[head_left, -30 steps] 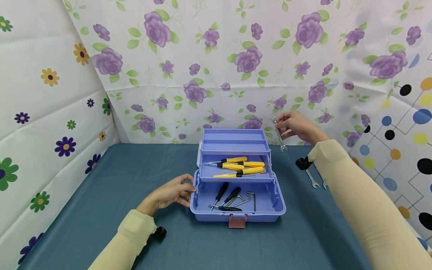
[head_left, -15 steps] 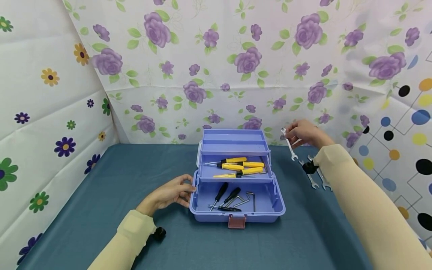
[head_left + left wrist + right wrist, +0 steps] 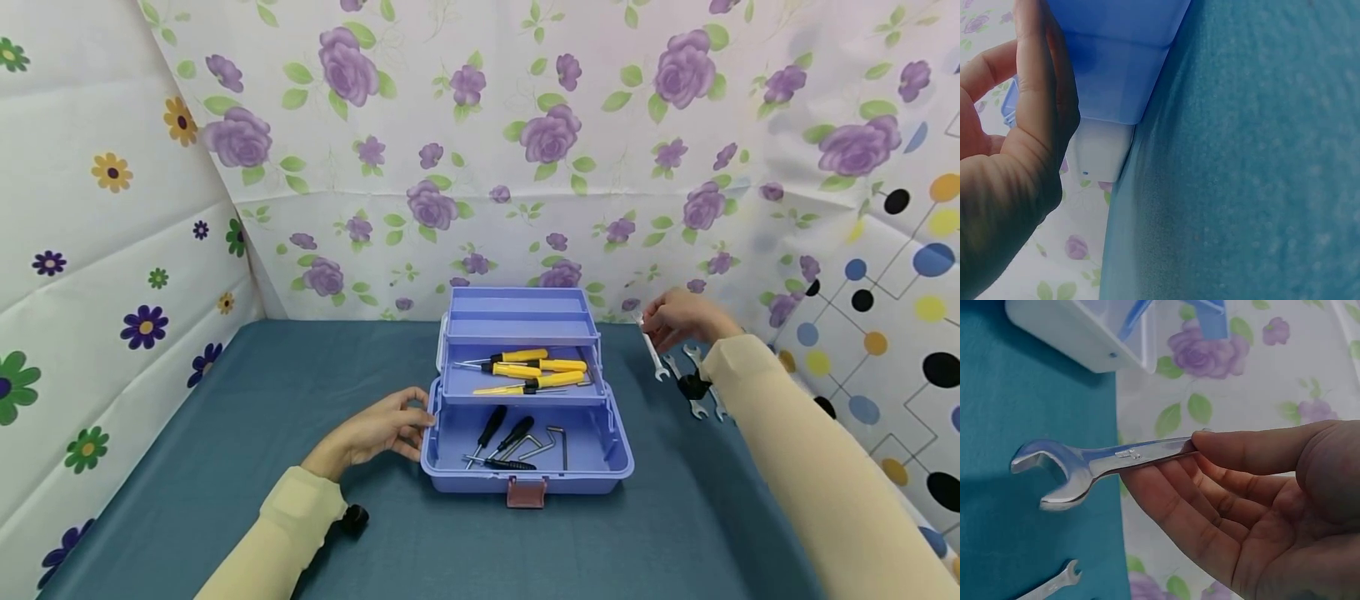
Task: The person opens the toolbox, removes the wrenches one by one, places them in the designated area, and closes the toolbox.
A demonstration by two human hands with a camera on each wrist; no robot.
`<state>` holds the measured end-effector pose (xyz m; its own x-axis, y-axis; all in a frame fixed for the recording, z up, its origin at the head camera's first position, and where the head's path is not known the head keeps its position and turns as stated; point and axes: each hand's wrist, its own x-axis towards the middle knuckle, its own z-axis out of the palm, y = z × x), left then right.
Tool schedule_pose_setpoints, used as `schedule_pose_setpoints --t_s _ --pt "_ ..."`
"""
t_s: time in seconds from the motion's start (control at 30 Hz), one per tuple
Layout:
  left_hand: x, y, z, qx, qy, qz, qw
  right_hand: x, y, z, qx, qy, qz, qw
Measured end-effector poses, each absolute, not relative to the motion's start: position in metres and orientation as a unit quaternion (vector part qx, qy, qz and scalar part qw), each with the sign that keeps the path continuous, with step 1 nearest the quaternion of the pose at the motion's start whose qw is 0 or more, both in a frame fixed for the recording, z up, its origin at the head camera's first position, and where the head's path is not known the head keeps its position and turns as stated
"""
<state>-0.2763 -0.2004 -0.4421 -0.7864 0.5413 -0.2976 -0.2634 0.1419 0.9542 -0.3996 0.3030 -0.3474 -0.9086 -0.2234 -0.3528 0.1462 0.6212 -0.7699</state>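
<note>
Support seems to be given to the open toolbox (image 3: 480, 482) by the left hand (image 3: 378, 429), whose relaxed fingers are rested against its left side. To the right, a wrench (image 3: 1110, 461) is pinched near its upper end above the tabletop (image 3: 345, 354) by the right hand (image 3: 686, 317), probably so that the lower end is left free. Since the earlier frame, it has been lowered and shifted rightward, nearer the other wrenches (image 3: 698, 410), while the toolbox has been left unmoved.

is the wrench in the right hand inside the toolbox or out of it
Out: the head view shows the wrench pinched in the right hand, apart from the toolbox and to its right.
</note>
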Motion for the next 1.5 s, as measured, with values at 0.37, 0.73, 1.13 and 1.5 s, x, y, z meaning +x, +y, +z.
schedule_pose_setpoints --t_s 0.37,0.73,1.13,1.5 --pt "-0.277 -0.201 -0.444 0.096 0.69 0.648 0.309 -0.399 0.313 -0.377 -0.018 0.866 -0.435 0.245" --pt "-0.278 -0.2 -0.443 0.102 0.687 0.648 0.312 -0.399 0.324 -0.403 0.012 0.872 -0.421 0.251" --pt "-0.278 -0.201 -0.443 0.103 0.688 0.646 0.314 -0.397 0.323 -0.415 0.022 0.881 -0.393 0.263" --pt "-0.278 -0.201 -0.443 0.102 0.689 0.645 0.314 -0.396 0.323 -0.418 0.03 0.893 -0.357 0.271"
